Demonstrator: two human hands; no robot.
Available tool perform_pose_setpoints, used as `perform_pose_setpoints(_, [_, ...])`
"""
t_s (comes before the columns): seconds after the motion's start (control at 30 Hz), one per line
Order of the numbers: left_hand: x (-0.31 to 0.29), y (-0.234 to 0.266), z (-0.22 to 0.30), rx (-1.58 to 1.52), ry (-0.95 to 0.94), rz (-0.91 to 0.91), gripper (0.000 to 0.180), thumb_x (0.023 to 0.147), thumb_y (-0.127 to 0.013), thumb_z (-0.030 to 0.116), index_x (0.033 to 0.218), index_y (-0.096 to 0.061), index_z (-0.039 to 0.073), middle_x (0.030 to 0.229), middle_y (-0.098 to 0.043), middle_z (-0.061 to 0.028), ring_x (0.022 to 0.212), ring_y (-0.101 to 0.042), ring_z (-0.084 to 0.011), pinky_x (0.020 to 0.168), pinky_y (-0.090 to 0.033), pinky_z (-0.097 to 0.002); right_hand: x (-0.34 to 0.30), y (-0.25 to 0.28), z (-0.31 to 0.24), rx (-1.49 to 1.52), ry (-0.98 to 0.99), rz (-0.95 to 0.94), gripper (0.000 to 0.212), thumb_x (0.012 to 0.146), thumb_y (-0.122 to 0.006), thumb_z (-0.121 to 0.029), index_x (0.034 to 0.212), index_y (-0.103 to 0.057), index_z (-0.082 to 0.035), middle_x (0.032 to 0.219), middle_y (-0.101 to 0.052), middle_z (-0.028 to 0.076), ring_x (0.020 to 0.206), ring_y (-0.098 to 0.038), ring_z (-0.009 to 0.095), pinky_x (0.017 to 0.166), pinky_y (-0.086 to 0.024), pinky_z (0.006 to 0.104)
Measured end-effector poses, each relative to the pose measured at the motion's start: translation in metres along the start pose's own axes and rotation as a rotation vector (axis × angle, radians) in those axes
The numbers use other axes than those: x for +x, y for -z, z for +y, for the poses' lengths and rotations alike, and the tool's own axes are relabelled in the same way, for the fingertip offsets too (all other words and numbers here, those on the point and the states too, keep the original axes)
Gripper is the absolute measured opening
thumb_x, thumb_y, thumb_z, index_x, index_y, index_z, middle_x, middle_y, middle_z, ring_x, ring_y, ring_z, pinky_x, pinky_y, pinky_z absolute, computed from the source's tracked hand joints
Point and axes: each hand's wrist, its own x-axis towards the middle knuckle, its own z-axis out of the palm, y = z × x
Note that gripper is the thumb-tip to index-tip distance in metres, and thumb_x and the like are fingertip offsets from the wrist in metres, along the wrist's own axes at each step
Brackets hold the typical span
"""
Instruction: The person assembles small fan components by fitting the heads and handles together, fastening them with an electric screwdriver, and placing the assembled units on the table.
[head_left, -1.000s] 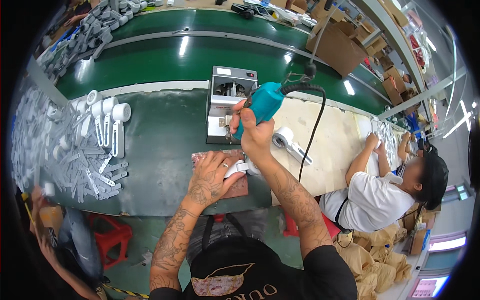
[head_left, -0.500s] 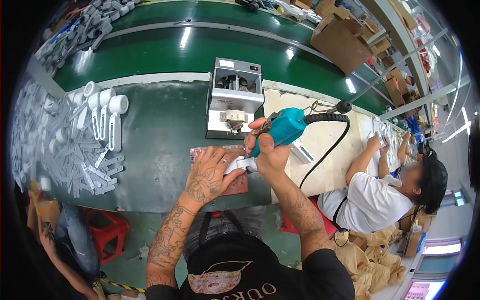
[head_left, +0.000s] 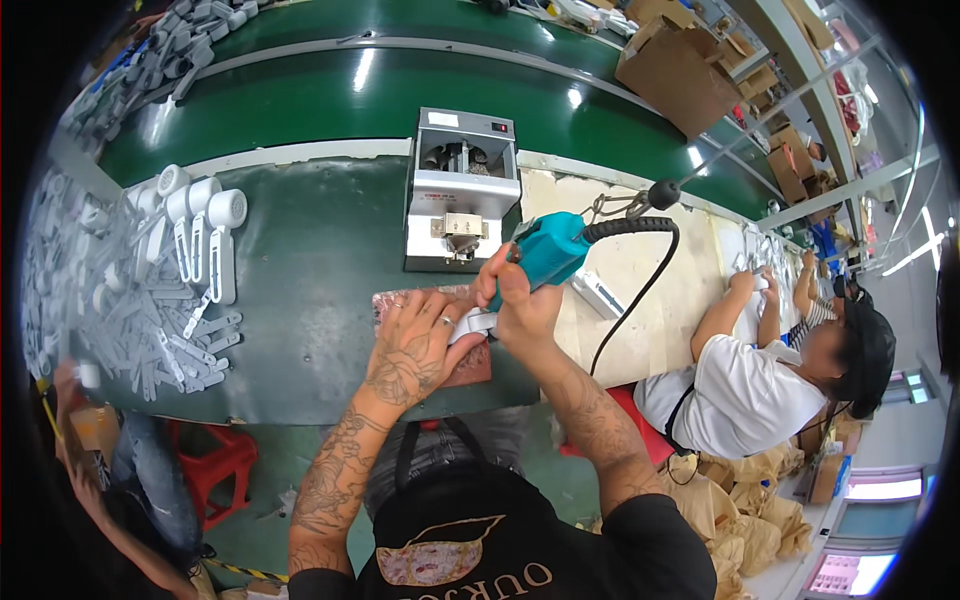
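My right hand point(head_left: 527, 312) is wrapped around a teal electric screwdriver point(head_left: 552, 248), which tilts with its lower end toward the work. Its tip is hidden behind my fingers. Under it, a small white plastic part point(head_left: 474, 324) with a rounded end lies on a reddish pad point(head_left: 468, 371). My left hand point(head_left: 412, 338) rests on the pad, its thumb and forefinger holding the white part steady. A black coiled cord point(head_left: 630, 228) runs from the screwdriver's top, beside a hanging hook.
A grey screw feeder point(head_left: 462, 195) stands just beyond the pad. Long white round-headed pieces point(head_left: 222, 250) and a heap of grey strips point(head_left: 180, 340) lie at left. Another white piece point(head_left: 598, 294) lies right. Co-workers sit at both sides; a green conveyor point(head_left: 300, 100) runs behind.
The screwdriver and my right hand have shifted slightly left and closer to my left hand. The whole view has moved a little. My left hand still holds the white part.
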Motion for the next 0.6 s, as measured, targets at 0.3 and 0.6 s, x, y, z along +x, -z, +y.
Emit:
perform_pose_setpoints(0.3, [-0.005, 0.003, 0.0, -0.076, -0.02, 0.017, 0.035, 0.092, -0.063, 0.026, 0.12, -0.064, 0.005, 0.109, -0.06, -0.0106, 0.105, -0.055, -0.0299, 0.094, -0.045, -0.0414, 0.043, -0.023, -0.011, -0.033, 0.173, 0.053, 0.053, 0.093, -0.072, -0.046, 0.112, -0.057, 0.001, 0.078, -0.059, 0.006, 0.066, -0.058, 0.016, 0.06, -0.049, 0.0306])
perform_pose_setpoints(0.6, [-0.003, 0.002, 0.002, -0.106, -0.037, 0.076, 0.031, 0.091, -0.062, 0.021, 0.117, -0.066, 0.004, 0.11, -0.061, -0.0118, 0.106, -0.056, -0.0305, 0.095, -0.046, -0.0422, 0.056, -0.019, 0.01, -0.087, 0.211, 0.006, 0.042, 0.097, -0.069, -0.039, 0.102, -0.055, -0.001, 0.075, -0.058, 0.006, 0.065, -0.057, 0.016, 0.06, -0.049, 0.03])
